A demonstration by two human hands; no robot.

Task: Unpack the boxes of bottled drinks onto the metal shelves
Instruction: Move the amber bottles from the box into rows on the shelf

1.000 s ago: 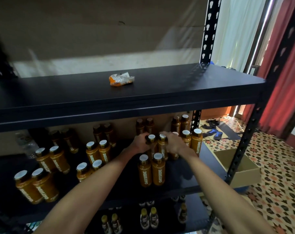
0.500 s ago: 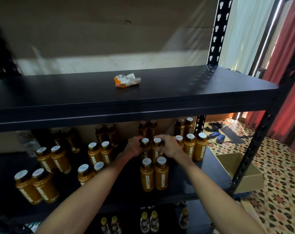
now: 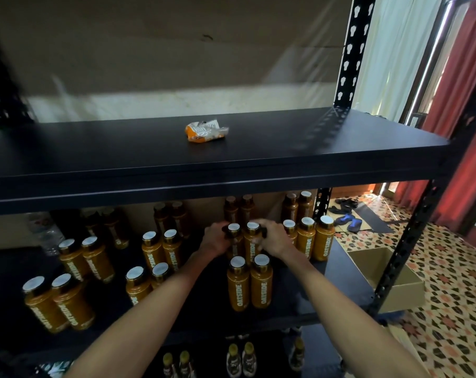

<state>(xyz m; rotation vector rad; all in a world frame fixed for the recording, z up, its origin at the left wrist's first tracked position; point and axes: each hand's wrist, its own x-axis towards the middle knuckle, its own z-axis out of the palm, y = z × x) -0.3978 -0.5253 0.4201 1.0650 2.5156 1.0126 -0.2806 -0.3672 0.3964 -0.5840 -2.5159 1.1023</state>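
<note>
Both my arms reach into the middle tier of a black metal shelf [image 3: 327, 304]. My left hand [image 3: 214, 240] grips the left bottle [image 3: 234, 236] of a standing pair of orange bottles with silver caps. My right hand [image 3: 273, 238] grips the right bottle [image 3: 252, 236] of that pair. Another pair [image 3: 249, 285] stands just in front of them, nearer the shelf's edge. Several more orange bottles stand in pairs across this tier, left [image 3: 58, 304] and right [image 3: 313, 238].
The top shelf [image 3: 258, 162] holds only a crumpled orange and white wrapper [image 3: 205, 131]. Small bottles [image 3: 241, 360] stand on the tier below. An open cardboard box [image 3: 389, 279] sits on the patterned floor at the right, past the black upright [image 3: 406, 241]. Sandals lie farther back.
My hands have pushed the held pair of bottles a little farther back on the middle tier. The camera has shifted slightly, and the rest stands as before.
</note>
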